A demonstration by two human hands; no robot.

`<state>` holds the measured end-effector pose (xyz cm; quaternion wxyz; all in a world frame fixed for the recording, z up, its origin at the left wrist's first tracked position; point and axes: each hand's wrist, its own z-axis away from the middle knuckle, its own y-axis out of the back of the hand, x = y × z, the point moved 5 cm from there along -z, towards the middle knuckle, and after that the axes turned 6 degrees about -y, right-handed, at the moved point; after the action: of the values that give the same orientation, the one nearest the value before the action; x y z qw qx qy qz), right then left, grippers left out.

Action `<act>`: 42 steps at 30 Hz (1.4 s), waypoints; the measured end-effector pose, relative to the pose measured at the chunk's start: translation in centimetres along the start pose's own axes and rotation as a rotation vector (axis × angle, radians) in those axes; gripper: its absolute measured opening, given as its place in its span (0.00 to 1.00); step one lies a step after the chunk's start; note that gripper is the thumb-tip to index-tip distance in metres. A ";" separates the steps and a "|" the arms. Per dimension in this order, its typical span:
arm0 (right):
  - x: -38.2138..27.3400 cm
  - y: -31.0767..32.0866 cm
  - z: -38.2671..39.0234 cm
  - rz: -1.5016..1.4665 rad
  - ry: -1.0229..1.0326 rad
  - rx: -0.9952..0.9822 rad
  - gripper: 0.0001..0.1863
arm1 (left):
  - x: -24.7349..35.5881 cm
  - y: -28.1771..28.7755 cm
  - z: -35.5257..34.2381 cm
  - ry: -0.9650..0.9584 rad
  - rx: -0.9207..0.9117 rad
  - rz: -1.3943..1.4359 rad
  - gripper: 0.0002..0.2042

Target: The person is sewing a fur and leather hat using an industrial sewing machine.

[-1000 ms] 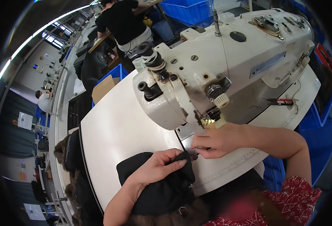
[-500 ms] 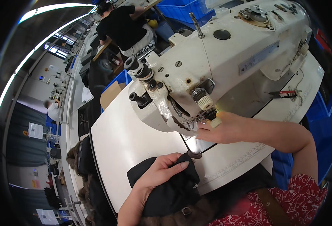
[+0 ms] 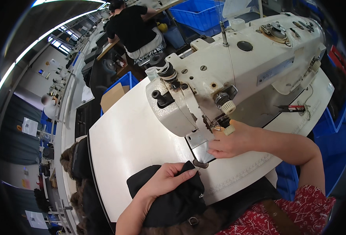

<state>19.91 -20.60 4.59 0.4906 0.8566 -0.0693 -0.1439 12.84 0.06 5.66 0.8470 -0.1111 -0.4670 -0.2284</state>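
A white sewing machine (image 3: 204, 78) stands on a pale table. My left hand (image 3: 167, 180) grips a piece of black fabric (image 3: 169, 205), thumb on top, at the table's near edge. Brown fur and a small metal ring (image 3: 193, 221) show at the fabric's lower end. My right hand (image 3: 231, 141) is at the needle area under the machine's head, below the tension dial (image 3: 227, 106). Its fingers are curled together just above the shiny metal plate (image 3: 201, 152). Whatever they hold, if anything, is hidden. The needle cannot be made out.
Red-handled thread snips (image 3: 292, 108) lie beside a loose tangle of thread at the right of the table. Blue bins (image 3: 329, 137) stand beyond the right edge. Dark fur-trimmed pieces (image 3: 80, 164) hang at the left. A person in black (image 3: 131, 29) sits farther off.
The machine appears farther right and lower as the view shifts. My right hand's fingers have moved down from the thread guides toward the metal plate. My left hand keeps hold of the fabric.
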 end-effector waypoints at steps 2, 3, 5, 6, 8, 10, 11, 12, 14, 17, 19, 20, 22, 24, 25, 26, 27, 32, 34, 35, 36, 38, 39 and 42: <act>-1.0 1.2 -0.2 -0.105 0.025 -0.072 0.08 | -0.5 0.2 -0.2 0.005 -0.004 -0.043 0.12; -1.8 2.2 -0.2 -0.174 0.047 -0.042 0.08 | -0.7 0.4 -0.4 -0.006 -0.012 -0.075 0.13; -2.8 2.9 -0.5 -0.536 0.023 0.001 0.09 | -1.1 0.6 -0.5 -0.052 -0.043 -0.114 0.13; -3.0 2.6 -0.6 -0.826 -0.035 0.012 0.10 | -1.1 0.6 -0.5 -0.087 -0.070 -0.125 0.13; -3.5 -0.4 -0.3 -1.495 -0.377 -0.225 0.15 | -1.2 0.1 -0.7 -0.095 -0.137 -0.138 0.13; -3.0 -2.7 0.5 -2.032 -0.715 -0.102 0.20 | -1.4 -0.7 -0.9 -0.004 -0.182 -0.185 0.12; -2.6 -3.6 1.0 -2.250 -0.858 -0.024 0.22 | -0.5 -1.6 -0.9 -0.137 -0.236 -0.157 0.12; -2.5 -3.9 1.5 -2.136 -0.886 -0.082 0.25 | 0.1 -2.6 -1.0 -0.223 -0.251 -0.170 0.11; -2.5 -3.2 2.9 -2.080 -0.902 -0.214 0.25 | 0.8 -3.6 -0.5 -0.291 -0.333 -0.230 0.12; -0.2 0.4 5.5 -2.144 -0.977 -0.049 0.24 | 0.8 -2.5 0.9 -0.160 -0.366 -0.259 0.12; 0.7 2.3 6.3 -1.825 -0.937 -0.002 0.19 | 0.5 -1.2 1.7 -0.119 -0.195 -0.083 0.11; 0.1 2.5 6.3 -1.494 -0.871 -0.045 0.16 | 0.3 -1.2 1.7 -0.129 -0.226 -0.090 0.11; -1.8 2.3 4.7 -0.998 -0.522 -0.094 0.06 | 0.2 -1.5 1.4 -0.242 -0.228 -0.095 0.13; -2.9 0.6 3.4 -0.893 -0.449 -0.105 0.08 | -0.3 -1.7 1.0 -0.206 -0.199 -0.080 0.13; -3.4 0.6 2.8 -0.773 -0.343 0.000 0.09 | -0.2 -1.8 1.1 -0.245 -0.203 -0.069 0.14; -3.7 0.3 2.3 -0.575 -0.226 -0.026 0.09 | -0.6 -1.6 1.1 -0.166 -0.180 -0.083 0.13; -3.9 -0.5 1.9 -0.386 -0.137 -0.128 0.09 | -0.6 -1.3 1.3 -0.141 -0.170 -0.091 0.13; -3.3 0.7 3.2 -1.304 -0.475 0.002 0.13 | -0.3 -1.5 1.6 -0.202 -0.161 -0.087 0.11; -4.1 -0.3 2.8 -1.756 -0.655 0.093 0.14 | -0.4 -2.8 0.5 -0.212 -0.186 -0.011 0.10; -4.6 -0.5 2.4 -1.905 -0.672 0.099 0.15 | -0.2 -3.4 0.1 -0.267 -0.222 -0.005 0.10; -5.0 -1.0 2.1 -2.099 -0.760 0.020 0.15 | 0.0 -3.9 0.0 -0.295 -0.253 -0.008 0.10; -4.6 -0.9 2.2 -2.173 -0.939 -0.136 0.16 | 0.4 -4.2 0.4 -0.332 -0.340 -0.151 0.11; -3.2 -0.4 2.9 -1.957 -1.045 -0.102 0.16 | 0.3 -3.9 0.7 -0.275 -0.339 -0.164 0.11; 0.6 2.1 5.9 -1.246 -1.172 -0.142 0.14 | 0.2 -2.2 1.8 -0.163 -0.222 -0.172 0.10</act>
<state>18.62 -26.68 3.45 0.2597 0.4931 0.1807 -0.8104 10.51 -1.14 6.72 0.7662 -0.1820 -0.5136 -0.3406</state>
